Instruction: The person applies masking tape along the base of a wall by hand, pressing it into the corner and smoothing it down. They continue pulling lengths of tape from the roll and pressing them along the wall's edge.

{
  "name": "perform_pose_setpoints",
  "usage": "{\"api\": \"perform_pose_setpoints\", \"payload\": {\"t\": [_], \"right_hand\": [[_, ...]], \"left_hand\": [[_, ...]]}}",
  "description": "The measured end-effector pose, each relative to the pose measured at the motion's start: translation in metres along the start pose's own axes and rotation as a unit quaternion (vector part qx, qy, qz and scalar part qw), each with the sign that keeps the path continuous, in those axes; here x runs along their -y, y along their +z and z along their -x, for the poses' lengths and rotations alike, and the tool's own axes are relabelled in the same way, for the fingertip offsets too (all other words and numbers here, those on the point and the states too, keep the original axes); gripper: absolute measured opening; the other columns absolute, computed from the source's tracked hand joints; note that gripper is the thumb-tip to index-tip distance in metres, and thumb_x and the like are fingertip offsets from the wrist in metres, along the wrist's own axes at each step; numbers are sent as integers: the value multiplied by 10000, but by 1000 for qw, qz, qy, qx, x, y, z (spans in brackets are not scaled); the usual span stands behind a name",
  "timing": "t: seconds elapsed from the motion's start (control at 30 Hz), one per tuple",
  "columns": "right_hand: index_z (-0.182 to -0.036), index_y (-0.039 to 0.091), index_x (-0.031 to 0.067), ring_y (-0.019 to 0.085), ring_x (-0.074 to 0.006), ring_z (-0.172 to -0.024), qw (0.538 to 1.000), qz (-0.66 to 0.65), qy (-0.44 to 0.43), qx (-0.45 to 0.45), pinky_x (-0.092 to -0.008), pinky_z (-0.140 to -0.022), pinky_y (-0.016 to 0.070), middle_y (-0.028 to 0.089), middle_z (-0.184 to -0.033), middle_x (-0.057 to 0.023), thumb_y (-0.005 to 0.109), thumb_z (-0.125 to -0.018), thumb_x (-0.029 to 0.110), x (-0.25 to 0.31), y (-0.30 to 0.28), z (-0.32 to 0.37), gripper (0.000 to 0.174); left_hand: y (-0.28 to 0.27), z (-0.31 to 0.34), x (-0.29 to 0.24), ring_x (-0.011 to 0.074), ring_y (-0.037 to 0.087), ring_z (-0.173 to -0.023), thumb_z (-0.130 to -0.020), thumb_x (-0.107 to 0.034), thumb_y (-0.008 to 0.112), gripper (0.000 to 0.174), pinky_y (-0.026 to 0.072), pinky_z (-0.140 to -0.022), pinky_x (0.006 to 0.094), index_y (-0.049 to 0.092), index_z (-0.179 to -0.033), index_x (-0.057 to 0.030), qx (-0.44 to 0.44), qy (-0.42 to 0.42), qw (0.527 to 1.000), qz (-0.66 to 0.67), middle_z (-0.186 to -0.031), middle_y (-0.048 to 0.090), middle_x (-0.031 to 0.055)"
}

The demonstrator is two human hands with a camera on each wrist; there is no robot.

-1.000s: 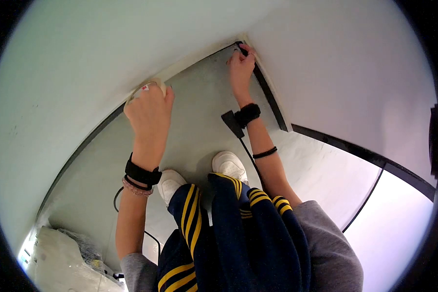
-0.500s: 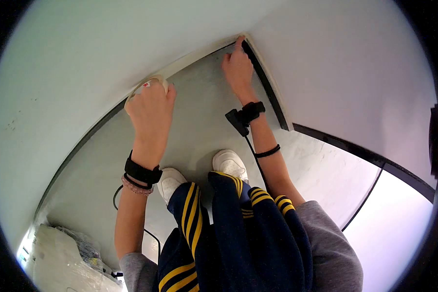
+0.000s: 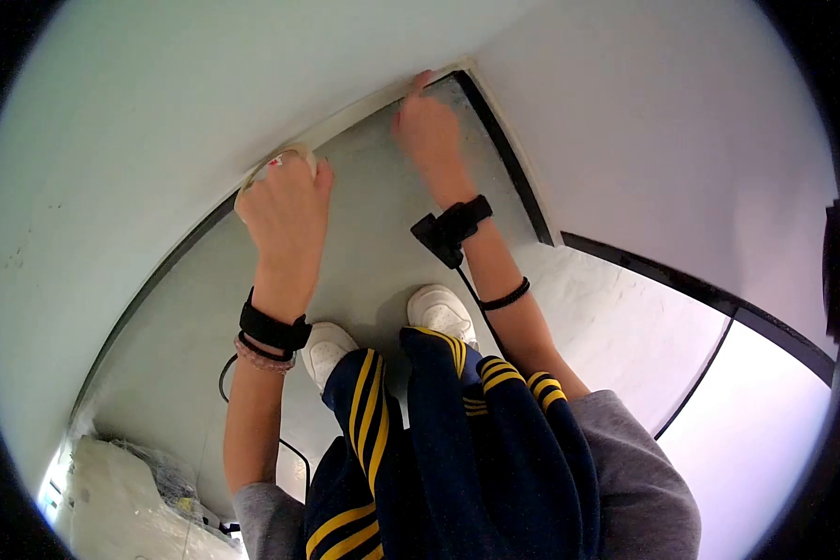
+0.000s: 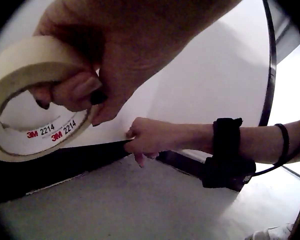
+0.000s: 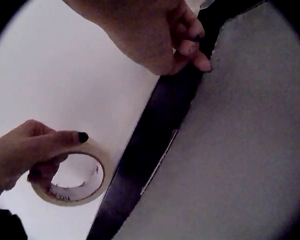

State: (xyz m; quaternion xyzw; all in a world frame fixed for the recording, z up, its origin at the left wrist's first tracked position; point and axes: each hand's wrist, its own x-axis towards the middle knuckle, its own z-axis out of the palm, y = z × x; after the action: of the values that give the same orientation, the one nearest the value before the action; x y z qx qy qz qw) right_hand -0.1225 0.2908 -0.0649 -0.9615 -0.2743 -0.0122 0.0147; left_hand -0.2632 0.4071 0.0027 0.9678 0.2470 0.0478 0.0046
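Low along the left wall, my left hand (image 3: 285, 210) grips a roll of cream masking tape (image 4: 37, 55), its fingers through the core, which is printed 3M 2214. A cream tape strip (image 3: 359, 119) runs from the roll's side toward the wall corner, along the top of the black baseboard (image 5: 145, 135). My right hand (image 3: 431, 140), slightly blurred in the head view, has its index finger stretched out to the strip near the corner. Its other fingers are loosely bent, and the thumb shows near the baseboard's lower edge in the right wrist view.
The right wall (image 3: 663, 140) meets the left wall at the corner, with another dark baseboard (image 3: 506, 154) below it. Grey floor (image 3: 364, 224) spreads between the walls and the white shoes (image 3: 439, 313). A plastic-wrapped pale object (image 3: 112, 495) sits at lower left. Cables hang from the wrist cameras.
The right hand has gone from fingering the strip at the corner to an extended index finger, then moved left along the strip. The left hand has stayed with the tape roll.
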Motion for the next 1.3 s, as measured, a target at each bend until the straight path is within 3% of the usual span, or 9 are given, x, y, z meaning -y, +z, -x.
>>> {"api": "perform_pose_setpoints", "payload": {"t": [0.07, 0.3, 0.43, 0.7, 0.87, 1.07, 1.2, 1.27, 1.3], "right_hand": [[-1243, 286, -217, 603, -267, -522, 998, -23, -5, 66, -352, -457, 484, 596, -599, -160, 589, -750, 180, 0, 2, 7, 702], [-1269, 244, -207, 611, -288, -531, 998, -39, -9, 54, -373, -466, 485, 605, -606, -153, 582, -743, 165, 3, 24, 16, 727], [-1284, 179, -211, 601, -324, -539, 988, -118, 3, 104, -399, -487, 485, 602, -624, -184, 568, -743, 158, 7, 32, 25, 762], [-1315, 133, -180, 593, -354, -551, 968, -235, 5, 83, -444, -508, 476, 590, -622, -208, 575, -737, 181, 22, 29, 38, 812], [-1303, 24, -213, 622, -332, -584, 949, -268, -27, 162, -412, -521, 505, 618, -671, -210, 608, -760, 235, 24, 34, 42, 915], [-1311, -25, -200, 623, -339, -604, 934, -331, -52, 126, -420, -551, 507, 622, -701, -214, 612, -767, 252, 29, 46, 56, 951], [-1307, -40, -203, 624, -345, -619, 921, -348, -68, 163, -420, -557, 506, 617, -708, -229, 619, -756, 205, 24, 38, 54, 951], [-1332, -76, -150, 591, -389, -652, 921, -344, -73, 168, -445, -594, 472, 588, -723, -247, 600, -742, 117, 22, 44, 54, 937], [-1332, -76, -150, 591, -389, -652, 921, -345, -73, 167, -445, -594, 472, 588, -723, -247, 600, -742, 117, 23, 43, 54, 937]], "left_hand": [[14, 2, -8, 248, 615, -501, -785, -352, 617, 283, 425, -408, 326, 584, -674, -94, 4, 10, 1000, 2, -570, 594, 78], [28, -2, -24, 261, 627, -545, -793, -343, 611, 288, 466, -451, 360, 593, -667, -86, 25, 18, 999, 30, -629, 611, 99], [29, -4, -33, 264, 634, -566, -801, -341, 603, 294, 479, -469, 360, 603, -674, -75, 55, 4, 998, 10, -640, 617, 106], [33, 1, -35, 262, 633, -554, -801, -347, 603, 313, 479, -464, 356, 604, -665, -65, 12, 12, 1000, 22, -641, 620, 107], [46, 2, -44, 259, 628, -533, -794, -365, 603, 318, 470, -454, 346, 599, -663, -76, 17, 9, 1000, 5, -613, 614, 99], [49, 7, -45, 267, 630, -547, -795, -381, 581, 313, 478, -485, 376, 618, -742, -74, 27, 1, 1000, 9, -619, 618, 107], [40, 6, -26, 334, 621, -653, -797, -331, 578, 303, 482, -565, 411, 621, -847, -35, 126, 6, 982, 138, -677, 622, 152], [36, 8, -13, 354, 614, -698, -792, -298, 586, 291, 481, -599, 413, 614, -873, -21, 153, 27, 969, 195, -705, 623, 168], [31, 10, -7, 360, 602, -720, -774, -236, 602, 258, 472, -625, 409, 605, -893, -8, 213, 46, 938, 271, -741, 624, 176]]}}
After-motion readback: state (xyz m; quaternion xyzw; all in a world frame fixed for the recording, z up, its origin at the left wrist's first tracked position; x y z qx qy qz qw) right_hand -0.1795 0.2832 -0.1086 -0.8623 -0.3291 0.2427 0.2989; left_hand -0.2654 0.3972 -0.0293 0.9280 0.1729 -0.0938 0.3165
